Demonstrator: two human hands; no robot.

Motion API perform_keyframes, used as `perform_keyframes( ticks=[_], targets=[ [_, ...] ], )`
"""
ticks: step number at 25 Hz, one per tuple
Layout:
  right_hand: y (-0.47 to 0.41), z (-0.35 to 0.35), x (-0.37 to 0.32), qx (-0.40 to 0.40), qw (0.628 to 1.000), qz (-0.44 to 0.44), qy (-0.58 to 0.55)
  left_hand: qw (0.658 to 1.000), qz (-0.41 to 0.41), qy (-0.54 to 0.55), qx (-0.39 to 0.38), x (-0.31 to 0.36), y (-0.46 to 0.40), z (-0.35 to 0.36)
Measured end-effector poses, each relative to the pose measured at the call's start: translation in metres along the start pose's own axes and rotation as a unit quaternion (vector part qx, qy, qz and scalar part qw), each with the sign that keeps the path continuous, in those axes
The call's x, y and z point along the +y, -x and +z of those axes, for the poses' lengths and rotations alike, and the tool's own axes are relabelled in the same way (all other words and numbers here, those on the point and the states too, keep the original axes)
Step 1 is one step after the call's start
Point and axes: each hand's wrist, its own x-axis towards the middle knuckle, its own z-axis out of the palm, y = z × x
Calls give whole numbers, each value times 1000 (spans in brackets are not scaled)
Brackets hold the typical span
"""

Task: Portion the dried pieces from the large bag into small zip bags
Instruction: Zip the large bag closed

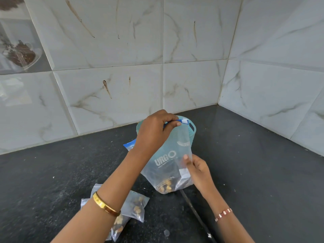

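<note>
Dried pieces [166, 187], brown and tan lumps, sit in a small heap at the bottom of the large bag [168, 160], which stands upright on the dark speckled counter [52, 172] towards its back corner, where the two tiled walls [108, 50] meet.

At the near left of the counter, small zip bags [135, 206] lie flat in an overlapping cluster, each clear and holding a few of the same brown lumps; the left forearm, with a gold bangle [105, 205] at the wrist, partly covers them.

The left hand [154, 130] is raised over the large bag, fingers curled and pinching its blue zip strip [175, 122] at the top edge, holding the bag up. The bag is translucent, mostly slack, and printed with white lettering reading URGO.

Behind the bag, a teal plastic basket [192, 128] with a handle slot stands on the counter, seen partly through the film. A blue-edged bag corner [128, 145] shows just left of the large bag.

The right hand [198, 170] is at the bag's right side, thumb and fingers pinching the film about halfway down. A red-and-white beaded bracelet [223, 214] circles that wrist.
</note>
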Motion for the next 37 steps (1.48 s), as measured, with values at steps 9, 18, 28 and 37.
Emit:
perform_keyframes(
  ticks=[9,18,28,37],
  targets=[
    [-2,19,8,76,996,-34,-14,994,88,-53,50,-6,-10,-5],
    [12,22,33,179,983,-36,4,976,-53,-140,-156,-12,1,-11],
    [-10,6,-4,213,967,-138,-14,959,-98,-142,-223,-15,4,-24],
    [-20,-2,-34,306,901,-223,213,963,-204,32,-171,-34,14,-30]
  ],
)
